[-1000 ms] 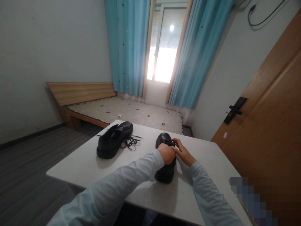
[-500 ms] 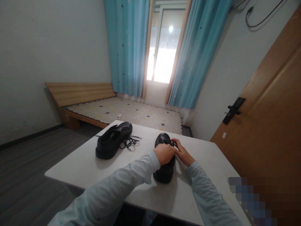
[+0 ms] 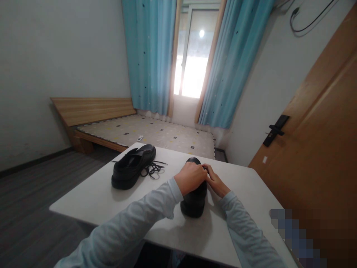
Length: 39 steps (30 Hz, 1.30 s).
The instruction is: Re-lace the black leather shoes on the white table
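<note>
A black lace-up shoe (image 3: pixel 192 205) stands on the white table (image 3: pixel 89 197), heel towards me and toe pointing away. Over its upper lies my left hand (image 3: pixel 191 176), fingers closed near the right-hand lacing edge; what they pinch is hidden. From the right side my right hand (image 3: pixel 217 182) meets it, its bent fingertips gripping that same edge of the shoe. Its matching black shoe (image 3: pixel 122 179) sits to the left, untouched, with loose black laces (image 3: pixel 153 170) trailing onto the table. Most of the nearer shoe's upper is covered by my hands.
Beyond the table is a bed (image 3: pixel 156 136) with a wooden headboard (image 3: pixel 95 109) and a small white object (image 3: pixel 140 138) on it. Blue curtains (image 3: pixel 153 56) flank a bright window. A brown door (image 3: pixel 315 123) with a black handle stands at right.
My left hand has shifted slightly forward and up over the shoe, covering more of its toe area. My right hand stays at the shoe's right edge. Both shoes remain in place.
</note>
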Motion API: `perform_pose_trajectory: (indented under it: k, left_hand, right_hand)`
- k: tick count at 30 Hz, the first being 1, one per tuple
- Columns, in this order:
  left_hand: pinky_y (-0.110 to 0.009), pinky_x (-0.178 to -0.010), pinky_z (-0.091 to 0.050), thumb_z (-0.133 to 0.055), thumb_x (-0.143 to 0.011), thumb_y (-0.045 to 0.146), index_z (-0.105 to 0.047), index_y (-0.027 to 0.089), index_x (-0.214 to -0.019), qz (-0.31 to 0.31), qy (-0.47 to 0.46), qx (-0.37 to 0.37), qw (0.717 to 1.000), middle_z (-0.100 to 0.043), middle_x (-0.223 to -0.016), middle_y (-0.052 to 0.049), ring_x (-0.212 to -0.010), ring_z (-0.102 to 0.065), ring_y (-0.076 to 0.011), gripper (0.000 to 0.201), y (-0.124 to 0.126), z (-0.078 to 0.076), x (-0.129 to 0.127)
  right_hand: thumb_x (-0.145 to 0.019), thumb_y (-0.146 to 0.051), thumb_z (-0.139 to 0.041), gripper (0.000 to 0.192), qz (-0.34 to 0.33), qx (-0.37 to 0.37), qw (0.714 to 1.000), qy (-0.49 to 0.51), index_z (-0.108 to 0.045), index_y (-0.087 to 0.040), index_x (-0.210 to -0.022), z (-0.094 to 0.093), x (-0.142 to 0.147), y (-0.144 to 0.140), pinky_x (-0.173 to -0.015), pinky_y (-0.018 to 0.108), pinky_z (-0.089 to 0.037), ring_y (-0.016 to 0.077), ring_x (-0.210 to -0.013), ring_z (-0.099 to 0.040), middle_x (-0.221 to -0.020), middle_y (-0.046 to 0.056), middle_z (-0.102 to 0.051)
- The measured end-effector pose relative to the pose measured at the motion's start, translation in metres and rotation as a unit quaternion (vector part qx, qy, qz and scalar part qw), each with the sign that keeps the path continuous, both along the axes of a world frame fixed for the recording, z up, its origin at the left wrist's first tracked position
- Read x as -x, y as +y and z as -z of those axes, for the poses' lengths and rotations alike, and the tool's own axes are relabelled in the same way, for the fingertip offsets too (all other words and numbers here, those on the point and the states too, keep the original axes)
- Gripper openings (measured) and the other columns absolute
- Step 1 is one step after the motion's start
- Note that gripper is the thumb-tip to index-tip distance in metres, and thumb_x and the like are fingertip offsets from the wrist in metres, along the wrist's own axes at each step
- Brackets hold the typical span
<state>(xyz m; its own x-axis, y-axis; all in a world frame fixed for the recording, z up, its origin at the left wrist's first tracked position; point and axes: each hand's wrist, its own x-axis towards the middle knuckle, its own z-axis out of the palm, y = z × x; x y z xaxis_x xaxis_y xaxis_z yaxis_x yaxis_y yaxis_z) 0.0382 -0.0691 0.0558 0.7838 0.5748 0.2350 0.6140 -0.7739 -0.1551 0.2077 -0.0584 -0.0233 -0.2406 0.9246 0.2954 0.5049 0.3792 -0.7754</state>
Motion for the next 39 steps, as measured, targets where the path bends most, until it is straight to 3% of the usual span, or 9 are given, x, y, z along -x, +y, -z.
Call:
perform_pose_trajectory:
  k: [6,10,15,22,30,33,39]
  left_hand:
    - [-0.03,-0.062,-0.05,-0.05,-0.079,0.015,-0.058,0.015,-0.097,0.018,-0.01,0.0,1.0,-0.066,-0.084,-0.01,-0.078,-0.065,-0.0235,0.019,0.009,0.004,0.007]
    - [-0.025,-0.058,-0.048,-0.044,-0.084,0.016,-0.05,0.021,-0.108,0.062,-0.022,-0.003,0.998,-0.063,-0.093,-0.007,-0.077,-0.064,-0.0194,0.026,0.008,0.002,0.012]
    - [-0.022,-0.059,-0.046,-0.045,-0.085,0.017,-0.056,0.025,-0.102,0.098,-0.01,-0.004,0.995,-0.058,-0.097,-0.006,-0.078,-0.062,-0.0156,0.022,0.005,0.0,0.017]
    - [-0.026,-0.062,-0.048,-0.049,-0.08,0.02,-0.058,0.02,-0.098,0.043,-0.01,0.011,0.999,-0.06,-0.092,-0.008,-0.077,-0.063,-0.0187,0.021,0.003,0.0,0.016]
    - [-0.03,-0.068,-0.05,-0.059,-0.073,0.04,-0.058,0.019,-0.097,0.006,-0.007,0.052,0.999,-0.065,-0.087,-0.008,-0.08,-0.064,-0.0216,0.031,-0.002,-0.007,0.017]
    - [-0.03,-0.069,-0.05,-0.061,-0.073,0.028,-0.056,0.019,-0.098,0.001,0.015,0.062,0.998,-0.066,-0.087,-0.008,-0.081,-0.064,-0.0217,0.027,-0.002,-0.009,0.019]
    - [-0.028,-0.062,-0.05,-0.044,-0.081,0.009,-0.046,0.015,-0.111,-0.005,-0.008,0.029,1.0,-0.065,-0.083,-0.009,-0.075,-0.066,-0.0208,0.03,-0.01,-0.009,0.017]
  right_hand:
    - [-0.083,-0.047,-0.045,0.043,-0.002,-0.015,1.0,0.002,-0.04,-0.021,-0.117,0.001,0.0,0.001,-0.1,0.042,-0.034,0.0241,-0.114,-0.048,-0.117,0.007,-0.053]
    - [-0.082,-0.05,-0.046,0.049,-0.007,-0.038,0.999,0.008,-0.04,-0.018,-0.119,0.009,-0.003,0.006,-0.101,0.042,-0.033,0.0266,-0.117,-0.046,-0.116,0.01,-0.053]
    - [-0.082,-0.041,-0.049,0.046,-0.018,-0.02,0.999,0.027,-0.038,-0.02,-0.12,0.008,-0.004,0.005,-0.1,0.042,-0.034,0.0251,-0.113,-0.049,-0.117,0.008,-0.054]
    - [-0.083,-0.04,-0.047,0.041,-0.003,-0.005,1.0,0.01,-0.041,-0.019,-0.117,-0.002,0.0,0.0,-0.099,0.039,-0.034,0.0246,-0.114,-0.048,-0.117,0.008,-0.052]
    - [-0.083,-0.046,-0.046,0.043,-0.005,0.004,1.0,0.014,-0.038,-0.022,-0.118,0.001,-0.003,0.003,-0.099,0.04,-0.034,0.0239,-0.116,-0.047,-0.116,0.006,-0.052]
    - [-0.083,-0.046,-0.046,0.043,-0.007,0.001,1.0,0.009,-0.037,-0.021,-0.118,0.002,-0.004,0.004,-0.101,0.04,-0.032,0.0235,-0.117,-0.046,-0.118,0.007,-0.05]
    - [-0.084,-0.047,-0.044,0.045,-0.003,-0.002,1.0,0.003,-0.037,-0.019,-0.118,-0.001,-0.003,0.001,-0.1,0.04,-0.032,0.0247,-0.117,-0.046,-0.12,0.009,-0.05]
